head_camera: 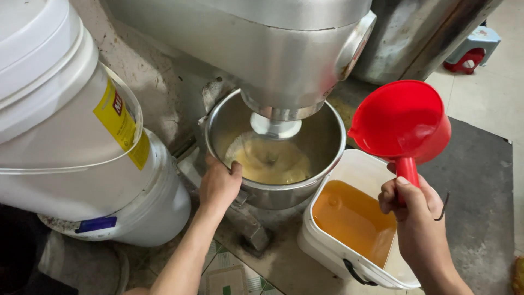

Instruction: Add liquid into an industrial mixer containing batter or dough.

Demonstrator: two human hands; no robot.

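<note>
**One hand steadies the mixer bowl, the other lifts a red scoop**

At far left stand two stacked white plastic buckets (82, 158), the upper one with a yellow label, well apart from both hands. Next comes the left hand (218, 183): its fingers (236, 166) hook over the near rim of the round stainless steel mixing bowl (322, 164), thumb outside, clamped on the metal. Inside the bowl lies pale yellow batter (273, 161), directly under the grey metal mixer head (284, 60). Just right of the bowl, touching or nearly so, sits a white rectangular plastic tub (349, 164) of amber liquid (349, 218) with a black handle.

At right, the right hand (417, 218) wraps its fingers together around the handle of the red plastic scoop (401, 120), whose cup is raised above the tub, mouth tilted toward the camera. It looks empty.

To do this well, I judge the bowl should be kept firmly pinned at the rim, and the scoop kept level and close over the bowl's open side, clear of the mixer head.
</note>
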